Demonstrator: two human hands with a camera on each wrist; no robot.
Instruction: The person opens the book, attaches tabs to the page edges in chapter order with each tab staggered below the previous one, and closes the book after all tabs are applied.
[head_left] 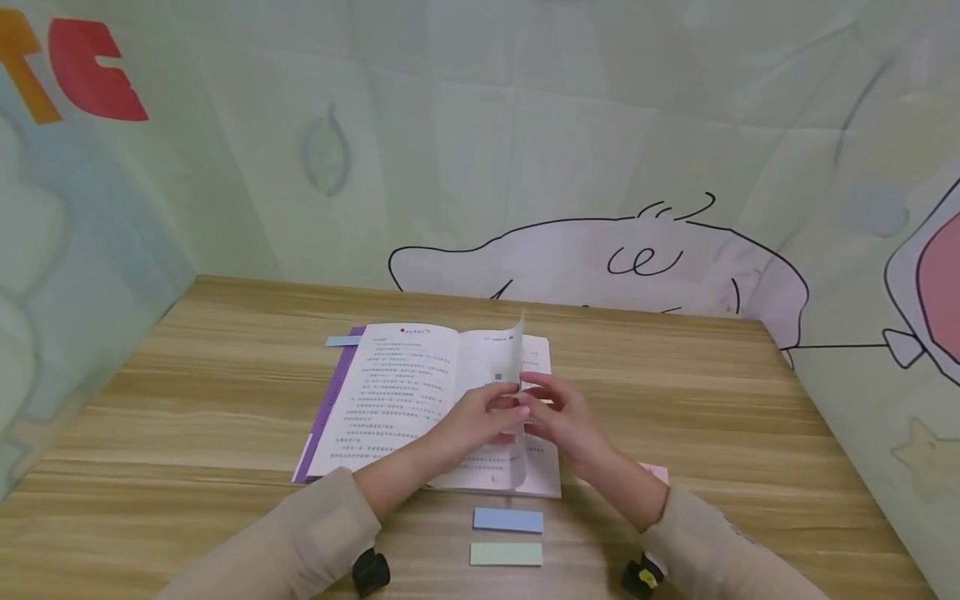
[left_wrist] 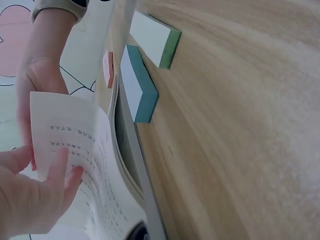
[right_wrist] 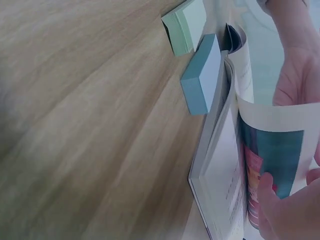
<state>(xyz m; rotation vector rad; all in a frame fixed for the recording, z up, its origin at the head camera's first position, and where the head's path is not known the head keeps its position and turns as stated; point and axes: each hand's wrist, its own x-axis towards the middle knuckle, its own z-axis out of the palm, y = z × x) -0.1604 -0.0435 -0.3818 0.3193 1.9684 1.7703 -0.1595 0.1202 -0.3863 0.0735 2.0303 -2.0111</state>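
An open book [head_left: 397, 400] with a purple cover edge lies on the table, one page [left_wrist: 65, 125] raised upright from its right half. My left hand [head_left: 468, 421] pinches this page at its free edge, fingers against the printed text side. From the other side my right hand [head_left: 570, 425] grips the same edge; in the right wrist view its fingertip [right_wrist: 267, 185] lies against a coloured picture on the page. The two hands' fingertips meet closely at the edge, partly hiding one another. A blue tab [head_left: 341, 341] sticks out at the book's left side.
In front of the book lie a blue sticky-note pad [head_left: 507, 521] and a green pad [head_left: 506, 554]. A pink pad [head_left: 654, 472] is partly covered by the right forearm. The wooden table [head_left: 675, 392] meets a printed cloth backdrop [head_left: 480, 150].
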